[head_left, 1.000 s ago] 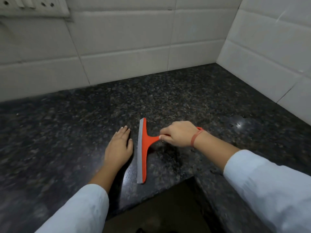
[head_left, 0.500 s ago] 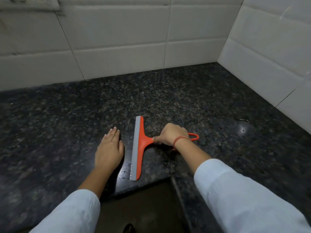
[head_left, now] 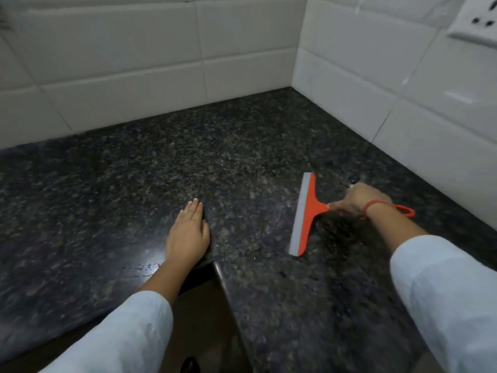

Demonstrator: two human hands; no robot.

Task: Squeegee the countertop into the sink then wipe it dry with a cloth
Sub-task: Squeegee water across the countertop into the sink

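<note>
Gripping the handle of the orange squeegee, the right hand is closed around the narrow neck where the handle meets the head, its fingers curled under and its knuckles up. An orange band circles the wrist, and the looped end of the handle sticks out to the right past it. The squeegee sits on the dark speckled countertop, right of centre, with its grey blade on the left side of the head; the blade runs near to far, its near end close to the inner corner of the counter edge and its far end tilted slightly right. The left hand lies flat and open on the countertop, palm down, fingers together and pointing away, holding nothing; it is well apart from the squeegee, to its left, with its wrist just over the near edge of the counter. Both forearms wear pale blue sleeves. A bright glare with thin streaks shows on the stone just left of the left wrist. White tiled walls rise at the far and right sides and meet in a corner, and a white socket plate sits high on the right wall. Neither sink nor cloth is in view.
</note>
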